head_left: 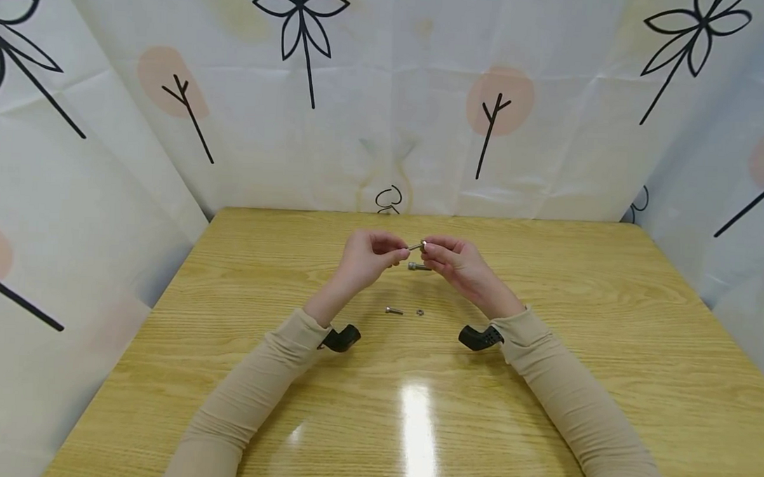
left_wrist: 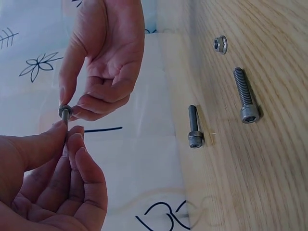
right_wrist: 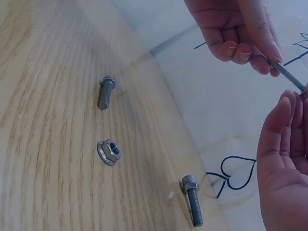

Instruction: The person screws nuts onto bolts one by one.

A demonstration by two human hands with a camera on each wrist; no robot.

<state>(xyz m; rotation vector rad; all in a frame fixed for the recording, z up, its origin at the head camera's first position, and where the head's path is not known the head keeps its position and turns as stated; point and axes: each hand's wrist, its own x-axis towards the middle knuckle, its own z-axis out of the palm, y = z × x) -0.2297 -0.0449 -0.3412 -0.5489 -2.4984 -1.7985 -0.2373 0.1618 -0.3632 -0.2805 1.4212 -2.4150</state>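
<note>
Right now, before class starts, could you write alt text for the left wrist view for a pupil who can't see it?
A left hand and a right hand hold a slim metal bolt between them, the right pinching its wider round end. On the wood-grain table lie a shorter-looking bolt with a nut near its head, another bolt and a flanged nut.

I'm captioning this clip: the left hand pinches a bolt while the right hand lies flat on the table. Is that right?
Not quite: the right hand is raised above the table, its fingers at the bolt's other end, as the head view shows. The left hand does pinch the bolt.
</note>
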